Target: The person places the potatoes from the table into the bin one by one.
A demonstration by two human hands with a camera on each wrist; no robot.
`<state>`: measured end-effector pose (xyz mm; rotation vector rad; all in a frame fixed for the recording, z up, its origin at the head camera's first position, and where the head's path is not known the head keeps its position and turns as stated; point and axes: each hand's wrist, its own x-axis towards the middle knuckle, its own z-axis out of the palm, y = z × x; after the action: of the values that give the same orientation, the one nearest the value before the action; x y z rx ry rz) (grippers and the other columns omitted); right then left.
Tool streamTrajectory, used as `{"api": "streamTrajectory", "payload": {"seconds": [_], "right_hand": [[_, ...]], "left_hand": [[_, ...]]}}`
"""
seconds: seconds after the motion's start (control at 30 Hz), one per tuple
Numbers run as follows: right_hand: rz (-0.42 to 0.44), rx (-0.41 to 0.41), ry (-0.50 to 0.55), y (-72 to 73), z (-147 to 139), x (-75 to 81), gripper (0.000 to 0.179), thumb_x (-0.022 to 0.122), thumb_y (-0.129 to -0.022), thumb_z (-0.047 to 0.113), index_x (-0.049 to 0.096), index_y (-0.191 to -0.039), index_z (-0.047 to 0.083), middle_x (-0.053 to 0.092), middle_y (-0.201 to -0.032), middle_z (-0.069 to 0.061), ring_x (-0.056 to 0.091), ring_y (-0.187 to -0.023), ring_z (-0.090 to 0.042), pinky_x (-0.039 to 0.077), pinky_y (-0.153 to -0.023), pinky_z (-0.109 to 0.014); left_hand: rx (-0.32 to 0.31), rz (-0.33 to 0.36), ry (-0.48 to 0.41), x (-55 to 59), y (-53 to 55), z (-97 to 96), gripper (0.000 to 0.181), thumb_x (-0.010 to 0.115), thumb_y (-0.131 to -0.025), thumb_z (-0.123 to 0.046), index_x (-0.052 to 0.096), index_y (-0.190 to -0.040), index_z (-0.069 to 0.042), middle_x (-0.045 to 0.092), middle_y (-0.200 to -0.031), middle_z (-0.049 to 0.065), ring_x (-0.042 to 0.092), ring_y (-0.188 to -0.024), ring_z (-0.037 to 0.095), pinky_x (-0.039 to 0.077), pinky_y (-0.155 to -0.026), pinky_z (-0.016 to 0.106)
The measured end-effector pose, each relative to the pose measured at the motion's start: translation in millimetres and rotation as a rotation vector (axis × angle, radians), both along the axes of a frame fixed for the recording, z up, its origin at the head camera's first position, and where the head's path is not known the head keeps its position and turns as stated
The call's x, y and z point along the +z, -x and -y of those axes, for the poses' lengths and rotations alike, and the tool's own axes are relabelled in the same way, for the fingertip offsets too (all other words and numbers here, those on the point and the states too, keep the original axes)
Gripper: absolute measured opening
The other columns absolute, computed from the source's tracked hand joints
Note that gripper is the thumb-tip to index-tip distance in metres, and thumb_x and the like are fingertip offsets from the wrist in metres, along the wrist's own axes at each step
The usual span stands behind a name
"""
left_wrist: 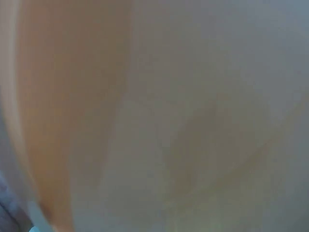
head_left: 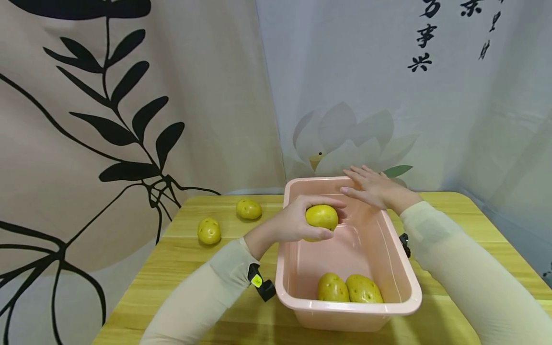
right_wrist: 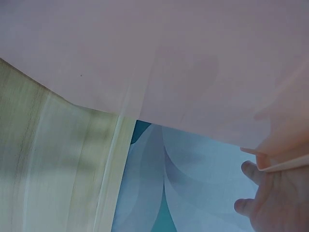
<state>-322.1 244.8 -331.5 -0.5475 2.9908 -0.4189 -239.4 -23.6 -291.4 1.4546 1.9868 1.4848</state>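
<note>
A yellow potato (head_left: 321,217) is in the grip of my left hand (head_left: 291,222), fingers over its far side and thumb along its near side, above the pink plastic tub (head_left: 345,306). My right hand (head_left: 376,188) lies with fingers extended at the tub's far right corner, across the rim. In the right wrist view, fingertips (right_wrist: 245,207) show beside the rim. Two more potatoes, one left (head_left: 333,287) and one right (head_left: 363,289), sit at the tub's near end. The left wrist view is a blurred pinkish surface.
Two potatoes lie on the wooden table (head_left: 172,287) left of the tub, one nearer (head_left: 209,231) and one farther back (head_left: 248,209). Behind the table hangs a printed curtain (head_left: 224,96) with dark leaves and a pale lotus.
</note>
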Motion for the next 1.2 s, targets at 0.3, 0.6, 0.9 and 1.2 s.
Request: {"api": "streamTrajectory", "payload": {"seconds": [0.3,0.6,0.9,1.2], "right_hand": [[-0.009,0.019,0.009,0.3,-2,-0.6,0.084,0.031,-0.091,0.072,0.021,-0.154,0.017,0.012,-0.159,-0.014,0.003,-0.144,-0.041,0.005,-0.106,-0.071],[-0.018,0.024,-0.009,0.2,-3,-1.7,0.084,0.029,-0.091,0.072,0.020,-0.155,0.018,0.012,-0.159,-0.014,0.004,-0.144,-0.041,0.006,-0.106,-0.070],[-0.010,0.020,-0.004,-0.1,-2,-1.3,0.083,0.031,-0.092,0.071,0.020,-0.154,0.016,0.012,-0.159,-0.015,0.003,-0.144,-0.041,0.004,-0.107,-0.069],[-0.017,0.029,0.007,0.9,-2,-0.9,0.082,0.030,-0.093,0.070,0.021,-0.154,0.016,0.013,-0.159,-0.015,0.003,-0.144,-0.040,0.004,-0.108,-0.068]], "left_hand": [[-0.065,0.011,0.103,-23.7,18.6,-14.4,0.058,0.072,-0.082,0.002,0.052,-0.136,-0.004,0.066,-0.117,0.012,0.064,-0.096,0.008,0.055,-0.080,0.032],[-0.126,0.187,0.167,-27.6,23.8,-20.8,0.058,0.072,-0.083,0.000,0.052,-0.137,-0.005,0.066,-0.117,0.014,0.065,-0.098,0.014,0.055,-0.082,0.034],[-0.144,0.265,0.275,-31.8,25.6,-29.1,0.057,0.076,-0.082,-0.006,0.056,-0.135,-0.012,0.067,-0.116,0.007,0.065,-0.096,0.017,0.055,-0.082,0.036],[-0.201,0.321,0.357,-36.1,26.1,-37.7,0.052,0.067,-0.086,0.005,0.050,-0.135,0.004,0.065,-0.118,0.019,0.065,-0.100,0.014,0.052,-0.089,0.029]]}}
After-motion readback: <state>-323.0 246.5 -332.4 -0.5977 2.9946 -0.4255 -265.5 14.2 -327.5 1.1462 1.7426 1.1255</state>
